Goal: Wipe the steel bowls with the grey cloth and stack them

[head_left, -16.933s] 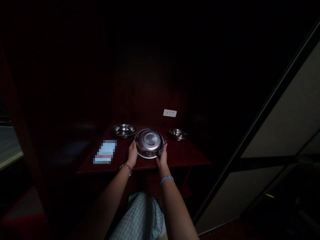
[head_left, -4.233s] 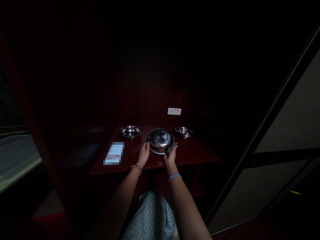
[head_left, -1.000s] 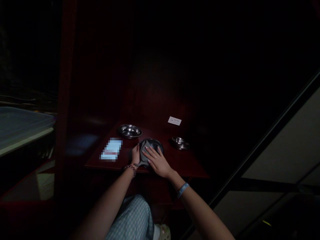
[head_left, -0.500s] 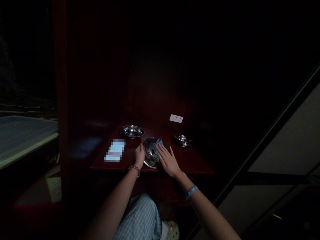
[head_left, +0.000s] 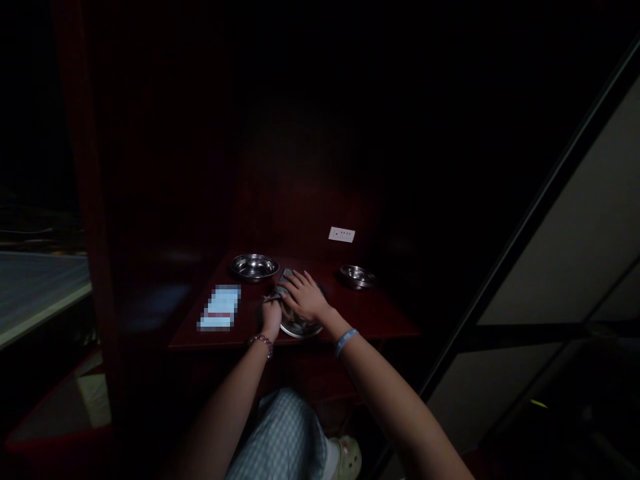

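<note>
An overturned shiny metal bowl (head_left: pixel 300 329) rests on the dark red table near its front edge. My left hand (head_left: pixel 272 319) grips its left side; the fingertips are partly hidden by a fold of cloth. A grey cloth (head_left: pixel 285 281) lies over the bowl's upper left part. My right hand (head_left: pixel 305 297) holds the cloth against the bowl, palm down, with fingers stretched across it. Much of the bowl is covered by my right hand and the cloth.
A metal bowl (head_left: pixel 255 268) stands upright at the back left, and stacked smaller metal bowls (head_left: pixel 357 277) at the right. A phone-like bright blurred rectangle (head_left: pixel 220 308) lies on the left of the table (head_left: pixel 380 323). A white socket plate (head_left: pixel 342 235) is on the back wall.
My right hand has slid the cloth from the bowl's right side to its upper left, close to my left hand. My left hand stays at the bowl's left side. The view has shifted slightly.
</note>
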A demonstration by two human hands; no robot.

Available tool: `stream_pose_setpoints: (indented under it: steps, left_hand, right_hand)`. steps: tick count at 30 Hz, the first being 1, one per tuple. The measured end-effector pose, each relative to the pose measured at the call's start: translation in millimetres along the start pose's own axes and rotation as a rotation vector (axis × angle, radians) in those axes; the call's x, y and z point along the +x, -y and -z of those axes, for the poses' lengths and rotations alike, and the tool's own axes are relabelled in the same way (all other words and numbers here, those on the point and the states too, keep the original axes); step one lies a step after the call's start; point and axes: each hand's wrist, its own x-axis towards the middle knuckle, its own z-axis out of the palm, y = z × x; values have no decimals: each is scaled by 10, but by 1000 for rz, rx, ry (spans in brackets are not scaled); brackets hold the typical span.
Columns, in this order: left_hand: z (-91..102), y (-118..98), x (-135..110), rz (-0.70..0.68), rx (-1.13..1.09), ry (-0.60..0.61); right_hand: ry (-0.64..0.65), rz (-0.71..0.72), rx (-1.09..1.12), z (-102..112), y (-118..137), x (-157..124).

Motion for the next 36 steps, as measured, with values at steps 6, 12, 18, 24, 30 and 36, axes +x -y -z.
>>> stream_pose_setpoints:
  steps: [6,12,18,24,30,36]
  left_hand:
    - [-35,-45,-34,5,93,-54]
    - [-33,-39,-51,23,174,-59]
    - [-17,-29,-39,34,163,-53]
    - [-23,-35,-22,61,124,-6]
    - [-15,28,3,34,91,-39]
    - [2,109,21,-3,114,-14]
  right_hand:
    - [-15,-272,70,-76,-344,32]
    - [-80,-425,268,-230,-658,-320]
    - [-225,-527,464,-455,-618,-916]
    - [-244,-546,355,-679,-223,-1333]
    - [-207,-421,185,-717,212,-1427]
    - [-103,-219,86,-414,523,-1141]
